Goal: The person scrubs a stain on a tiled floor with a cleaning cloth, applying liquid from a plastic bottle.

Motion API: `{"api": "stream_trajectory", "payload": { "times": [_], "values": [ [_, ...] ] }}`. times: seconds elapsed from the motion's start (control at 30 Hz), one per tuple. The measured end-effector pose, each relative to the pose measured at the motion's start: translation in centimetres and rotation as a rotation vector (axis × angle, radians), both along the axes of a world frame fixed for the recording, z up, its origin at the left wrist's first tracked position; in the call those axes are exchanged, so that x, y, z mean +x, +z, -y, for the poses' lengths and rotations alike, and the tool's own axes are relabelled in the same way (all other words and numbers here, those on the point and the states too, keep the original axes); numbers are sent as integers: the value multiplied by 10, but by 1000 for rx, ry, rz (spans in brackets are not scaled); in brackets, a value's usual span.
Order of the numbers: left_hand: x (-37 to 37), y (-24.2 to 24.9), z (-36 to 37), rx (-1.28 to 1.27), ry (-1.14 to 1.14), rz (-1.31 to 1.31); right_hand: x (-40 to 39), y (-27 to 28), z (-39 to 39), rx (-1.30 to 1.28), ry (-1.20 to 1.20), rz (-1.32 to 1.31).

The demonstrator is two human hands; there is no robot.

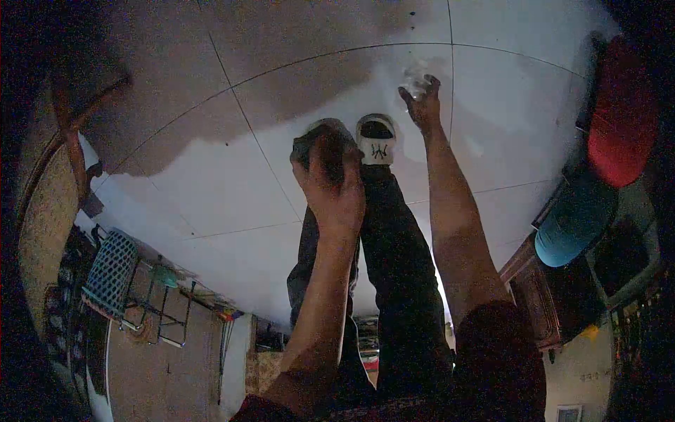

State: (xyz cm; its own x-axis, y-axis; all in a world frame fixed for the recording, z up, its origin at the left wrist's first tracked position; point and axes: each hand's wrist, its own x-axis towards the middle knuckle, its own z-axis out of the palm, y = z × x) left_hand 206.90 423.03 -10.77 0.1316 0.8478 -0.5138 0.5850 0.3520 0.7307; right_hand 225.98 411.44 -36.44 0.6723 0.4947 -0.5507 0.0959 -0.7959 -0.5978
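Note:
My left hand [330, 186] is wrapped round a dark, rounded object [323, 141], too dim to name, held in front of the left foot. Farther out and to the right, my right hand [424, 109] grips a small clear object [416, 87] between thumb and fingers; its shape is unclear. Between the two hands a light slipper [377, 144] with a dark mark is on the right foot. Both legs, in dark trousers [401, 246], stretch out over the pale tiled floor [232, 190].
A darker patch [281, 77] spreads over the tiles. At the left stand a blue-green basket [112, 271] and a metal-framed stool [165, 306]. Red [622, 116] and teal [576, 221] rounded seats or covers are at the right, near brown wooden furniture [538, 299].

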Motion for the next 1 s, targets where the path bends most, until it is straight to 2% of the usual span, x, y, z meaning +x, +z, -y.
{"api": "stream_trajectory", "payload": {
  "times": [0.1,0.2,0.27,0.3,0.43,0.47,0.5,0.57,0.6,0.63,0.7,0.73,0.8,0.83,0.93,1.0],
  "values": [
    [-4,-7,1,54,-58,1,-8,-5,14,100,80,191],
    [2,-1,-2,-27,-117,-141,-27,29,10,145,25,152],
    [5,3,1,41,-115,-148,-36,47,5,220,-40,83],
    [6,5,2,75,-113,-152,-41,61,3,170,-8,79],
    [3,1,-1,84,-370,-299,-64,121,-9,153,-8,-145],
    [-3,-8,7,92,-428,-359,-72,140,-16,249,-156,-279],
    [-1,-10,7,123,-461,-349,-82,164,-28,349,-299,-414],
    [4,-3,2,211,-506,-267,-89,190,-36,513,-236,-399],
    [7,6,-3,273,-521,-197,-95,199,-40,548,-329,-462],
    [5,10,-2,209,-482,-166,-100,209,-44,585,-426,-520],
    [3,25,-13,210,-492,-172,-110,243,-52,487,-511,-624],
    [4,35,-17,193,-504,-174,-111,259,-47,399,-230,-426],
    [-2,52,-24,220,-516,-112,-114,285,-36,297,27,-266],
    [-6,60,-26,250,-537,-96,-114,294,-38,299,10,-313],
    [-18,87,-36,310,-553,-10,-109,353,-57,281,229,-204],
    [-27,112,-43,348,-552,65,-118,385,-63,221,151,-261]
  ]
}}
